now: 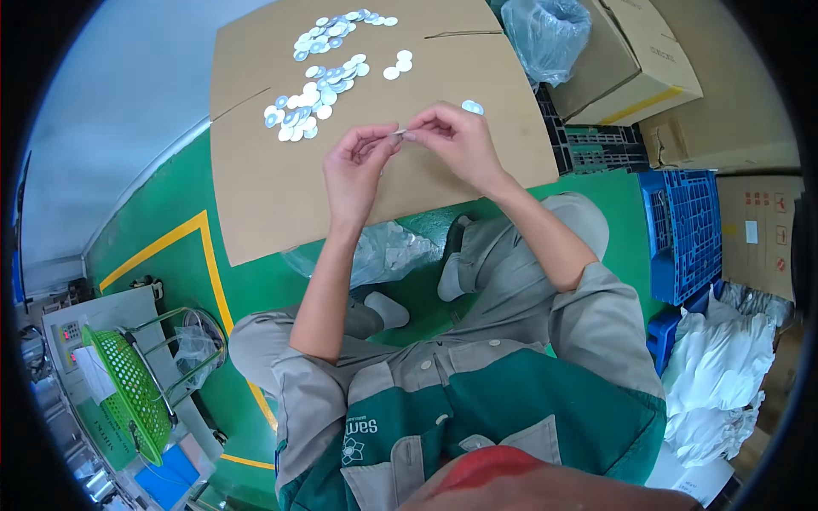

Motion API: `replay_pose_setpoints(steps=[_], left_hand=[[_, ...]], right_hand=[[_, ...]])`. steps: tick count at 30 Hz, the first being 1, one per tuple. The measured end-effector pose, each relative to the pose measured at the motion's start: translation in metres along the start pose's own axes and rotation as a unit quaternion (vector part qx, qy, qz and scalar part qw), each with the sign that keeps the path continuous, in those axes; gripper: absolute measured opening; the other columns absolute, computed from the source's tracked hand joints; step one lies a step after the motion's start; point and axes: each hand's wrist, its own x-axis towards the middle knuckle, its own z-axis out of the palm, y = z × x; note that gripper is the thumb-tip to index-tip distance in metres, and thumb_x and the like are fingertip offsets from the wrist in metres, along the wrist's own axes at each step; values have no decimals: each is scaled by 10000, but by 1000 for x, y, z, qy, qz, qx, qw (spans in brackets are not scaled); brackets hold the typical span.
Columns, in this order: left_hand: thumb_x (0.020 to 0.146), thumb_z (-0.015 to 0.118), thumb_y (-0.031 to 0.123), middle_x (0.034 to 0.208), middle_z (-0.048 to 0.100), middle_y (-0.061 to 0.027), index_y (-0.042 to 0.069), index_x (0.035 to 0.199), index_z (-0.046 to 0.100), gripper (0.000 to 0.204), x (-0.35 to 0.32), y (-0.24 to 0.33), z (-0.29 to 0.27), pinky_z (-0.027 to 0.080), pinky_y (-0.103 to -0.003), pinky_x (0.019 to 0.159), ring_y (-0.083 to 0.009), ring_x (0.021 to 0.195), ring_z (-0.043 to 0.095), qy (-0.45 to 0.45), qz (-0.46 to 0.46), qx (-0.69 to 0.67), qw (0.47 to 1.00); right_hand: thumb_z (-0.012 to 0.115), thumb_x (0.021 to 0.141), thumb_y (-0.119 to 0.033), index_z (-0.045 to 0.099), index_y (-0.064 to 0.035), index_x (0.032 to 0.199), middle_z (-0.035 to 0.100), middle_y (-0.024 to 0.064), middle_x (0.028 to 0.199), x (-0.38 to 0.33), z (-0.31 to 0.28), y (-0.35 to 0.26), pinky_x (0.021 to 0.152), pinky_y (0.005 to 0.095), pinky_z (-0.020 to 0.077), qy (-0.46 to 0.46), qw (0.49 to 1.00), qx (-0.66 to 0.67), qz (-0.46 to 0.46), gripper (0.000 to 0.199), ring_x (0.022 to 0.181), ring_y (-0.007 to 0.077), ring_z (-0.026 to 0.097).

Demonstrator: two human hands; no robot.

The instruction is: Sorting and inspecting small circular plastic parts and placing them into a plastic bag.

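Note:
My left hand (362, 170) and my right hand (456, 140) meet over the cardboard sheet (443, 72), fingertips pinched together. Between them is a small, thin, pale disc (400, 133), seen almost edge-on. Both hands grip it from opposite sides. Beyond my left hand lies a spread pile of white and bluish round discs (328, 85). A second heap of discs (324, 36) is farther off, near the sheet's far edge. Three white discs (403, 61) sit apart from the piles. Just past my right hand rest a couple of bluish discs (472, 107).
Under the sheet's near edge is a clear plastic bag (388, 255). To the right stand a bag-lined box (613, 64), a blue pallet (682, 230) and white sacks (716, 366). A green basket (128, 392) is at the lower left, on a green floor with yellow lines.

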Motion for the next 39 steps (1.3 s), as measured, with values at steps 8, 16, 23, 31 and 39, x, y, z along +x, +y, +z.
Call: replay_pose_setpoints(steps=[8,16,23,31,39], left_hand=[[747,692,-133,985,583,-76,24,835,699,180,-35,6,-4,541,-259,666,-161,825,646,59,388,257,883],[747,698,-136,931,567,-75,2,809,686,152,-43,4,-7,568,-279,696,-213,867,674,69,421,241,872],[730,719,-109,911,642,-75,21,804,690,153,-45,0,-6,556,-275,701,-183,839,654,99,405,257,872],[808,687,-80,887,680,-74,-5,953,644,170,-49,-6,0,528,-240,767,-123,835,651,87,106,-18,990],[865,640,-22,911,683,-103,-61,1093,620,232,-51,-3,-1,559,-264,750,-141,806,664,67,-19,-84,994]], right_hand=[[708,747,59,692,-41,882,689,70,887,-12,3,-12,650,274,548,47,937,-139,-317,168,785,186,679],[646,845,44,660,-13,975,687,88,926,-17,9,-19,742,276,550,49,957,-83,-273,142,839,176,679],[567,911,25,659,7,1053,667,94,1007,-18,6,-27,772,277,551,-88,991,65,-79,169,908,145,651],[621,889,-2,657,34,1040,678,64,924,-17,7,-17,754,247,540,-136,986,93,29,159,834,106,644],[640,885,-84,632,5,1029,622,-4,755,-12,11,-12,614,203,482,-127,973,154,118,170,679,45,580]])
